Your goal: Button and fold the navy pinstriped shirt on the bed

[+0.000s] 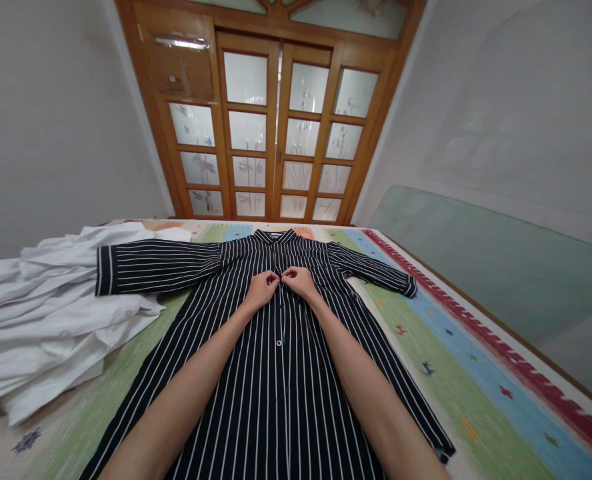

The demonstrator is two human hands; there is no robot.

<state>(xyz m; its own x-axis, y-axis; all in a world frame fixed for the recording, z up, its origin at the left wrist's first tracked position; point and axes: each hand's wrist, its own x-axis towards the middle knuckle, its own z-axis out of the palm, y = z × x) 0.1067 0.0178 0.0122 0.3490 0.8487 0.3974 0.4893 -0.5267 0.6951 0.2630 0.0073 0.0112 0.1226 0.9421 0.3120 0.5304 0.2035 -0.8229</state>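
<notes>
- So the whole surface is a flat, multicoloured patterned cloth with green, blue, cream and orange patches, plus little star and animal-looking motifs. A dark red zigzag band runs down its right side.
- Spread out on it, front up, is a black shirt with thin white stripes. It's smack in the middle, collar at the far end, one sleeve out to each side.
- Left hand and right hand are side by side at the upper part of the shirt's front opening. On each one, thumb and index finger are pinched together on the fabric edge there; can't tell if there's a button between them.
- One pale round button shows up clearly on the front strip, nearer than the hands.
- Far left there's a rumpled heap of white fabric, and the left-side sleeve lies partly over it.
- Room-wise: brown wooden doors with frosted, plant-patterned glass panes fill the far end, with a plain brown panel at upper left.
- Greyish-white walls on both sides, and a pale green panel with a rounded corner along the right one.
</notes>
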